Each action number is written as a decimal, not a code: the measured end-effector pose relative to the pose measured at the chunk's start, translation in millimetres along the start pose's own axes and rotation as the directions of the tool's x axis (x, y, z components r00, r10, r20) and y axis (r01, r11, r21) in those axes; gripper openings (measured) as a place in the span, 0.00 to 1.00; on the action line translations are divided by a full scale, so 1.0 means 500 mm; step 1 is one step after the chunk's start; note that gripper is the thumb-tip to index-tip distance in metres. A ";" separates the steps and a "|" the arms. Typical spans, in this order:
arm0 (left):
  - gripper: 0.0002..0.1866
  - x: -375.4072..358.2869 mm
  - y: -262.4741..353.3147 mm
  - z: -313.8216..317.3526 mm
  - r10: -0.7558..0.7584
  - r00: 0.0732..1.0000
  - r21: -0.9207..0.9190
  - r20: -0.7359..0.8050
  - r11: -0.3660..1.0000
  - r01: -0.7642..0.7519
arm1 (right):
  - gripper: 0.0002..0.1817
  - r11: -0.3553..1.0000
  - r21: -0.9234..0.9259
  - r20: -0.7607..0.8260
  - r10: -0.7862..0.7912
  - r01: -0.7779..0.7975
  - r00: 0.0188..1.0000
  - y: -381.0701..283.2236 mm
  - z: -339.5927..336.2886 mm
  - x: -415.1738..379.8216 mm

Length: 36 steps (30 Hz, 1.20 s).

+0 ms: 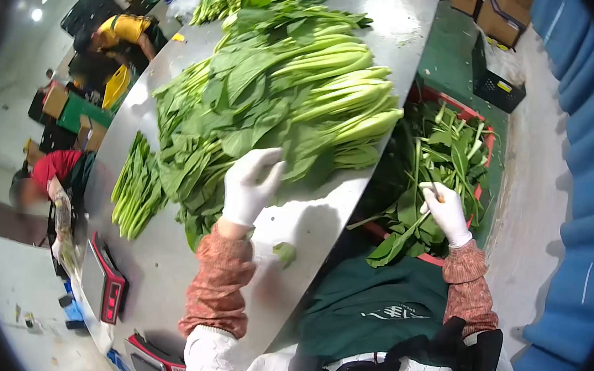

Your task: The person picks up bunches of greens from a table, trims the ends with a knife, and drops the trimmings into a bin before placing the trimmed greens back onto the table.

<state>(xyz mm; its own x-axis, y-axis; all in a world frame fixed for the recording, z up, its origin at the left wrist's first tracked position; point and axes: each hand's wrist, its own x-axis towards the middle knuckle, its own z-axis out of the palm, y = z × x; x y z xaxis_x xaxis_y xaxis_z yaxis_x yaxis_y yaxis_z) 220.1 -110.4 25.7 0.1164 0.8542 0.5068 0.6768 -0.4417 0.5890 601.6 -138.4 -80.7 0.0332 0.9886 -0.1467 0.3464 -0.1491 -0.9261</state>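
Note:
My left hand (248, 188), in a white glove, is raised over the metal table at the near edge of a large heap of leafy green vegetables (249, 88). Its fingers are half curled, with a gap between thumb and forefinger, and nothing shows in them. My right hand (446, 215), also gloved in white, is closed above a red crate (488, 150) full of loose leaves and stems (451, 139). A small orange piece shows between its fingers; I cannot make out what it belongs to. A torn leaf (284, 254) lies on the table near my left forearm.
The metal table (398, 23) carries a smaller bunch of greens (135, 191) and two red scales (112, 289) (151, 361). Across it are a person in red (55, 169) and one in yellow (124, 31). A black crate (496, 83) stands by the right wall.

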 end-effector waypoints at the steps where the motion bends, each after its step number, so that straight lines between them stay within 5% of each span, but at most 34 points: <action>1: 0.11 0.024 0.018 0.031 0.093 0.996 0.072 0.014 0.993 -0.094 | 0.13 1.000 0.021 -0.006 -0.005 0.005 1.000 0.008 -0.001 -0.006; 5: 0.11 0.144 0.066 0.145 0.351 0.936 0.180 -0.014 0.922 -0.343 | 0.14 0.996 0.084 -0.026 0.002 0.000 1.000 0.010 -0.017 -0.026; 9: 0.26 0.239 0.069 0.237 0.354 0.931 0.447 0.085 0.822 -0.353 | 0.13 0.990 0.139 -0.050 0.024 -0.017 0.998 0.019 -0.041 -0.042; 12: 0.25 0.249 0.044 0.287 0.316 0.942 0.529 0.109 0.784 -0.325 | 0.14 0.985 0.171 -0.083 0.028 -0.013 0.996 0.032 -0.057 -0.052; 14: 0.16 0.234 0.061 0.278 0.433 0.898 0.441 -0.073 0.822 -0.360 | 0.13 0.985 0.174 -0.100 0.030 -0.012 0.995 0.039 -0.065 -0.062; 18: 0.22 0.205 0.075 0.168 0.349 0.891 0.157 -0.291 0.936 -0.316 | 0.13 0.986 0.163 -0.115 0.045 -0.026 0.992 0.059 -0.072 -0.069; 19: 0.18 0.195 0.105 0.131 0.193 0.914 0.084 -0.356 0.981 -0.175 | 0.13 0.983 0.180 -0.107 0.052 -0.032 0.993 0.065 -0.070 -0.073; 20: 0.18 0.200 0.086 0.110 -0.025 0.920 -0.296 -0.391 0.950 -0.100 | 0.13 0.980 0.195 -0.095 0.050 -0.031 0.994 0.066 -0.065 -0.070; 22: 0.18 0.203 0.076 0.071 -0.137 0.879 -0.536 -0.456 0.831 -0.149 | 0.13 0.979 0.201 -0.075 0.033 -0.018 0.997 0.064 -0.054 -0.062; 24: 0.19 0.202 0.084 0.049 -0.192 0.845 -0.581 -0.500 0.798 -0.163 | 0.12 0.983 0.185 -0.076 0.014 0.000 0.997 0.060 -0.044 -0.062; 29: 0.20 0.228 0.230 -0.073 0.055 0.710 -0.397 -0.702 0.798 -0.453 | 0.13 0.977 0.212 -0.083 0.033 -0.015 0.996 0.040 -0.056 -0.063; 32: 0.21 0.209 0.316 -0.164 0.114 0.622 -0.250 -0.775 0.848 -0.467 | 0.14 0.976 0.207 -0.069 0.076 -0.060 0.995 0.026 -0.054 -0.060; 34: 0.18 0.189 0.319 -0.197 0.343 0.720 -0.216 -0.604 0.799 -0.562 | 0.13 0.987 0.159 -0.084 -0.011 0.024 0.996 0.033 -0.041 -0.057; 36: 0.20 0.169 0.332 -0.127 0.307 0.825 -0.047 -0.475 0.927 -0.372 | 0.12 0.989 0.119 -0.085 -0.074 0.084 0.994 0.003 -0.034 -0.053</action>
<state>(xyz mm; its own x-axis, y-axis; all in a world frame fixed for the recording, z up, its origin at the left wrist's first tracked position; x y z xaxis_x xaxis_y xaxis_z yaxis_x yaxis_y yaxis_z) 296.2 -129.1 206.4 -0.0418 0.4383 0.8979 0.5498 -0.7403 0.3870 617.1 -164.3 -72.5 0.0871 0.9951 -0.0477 0.2342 -0.0670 -0.9699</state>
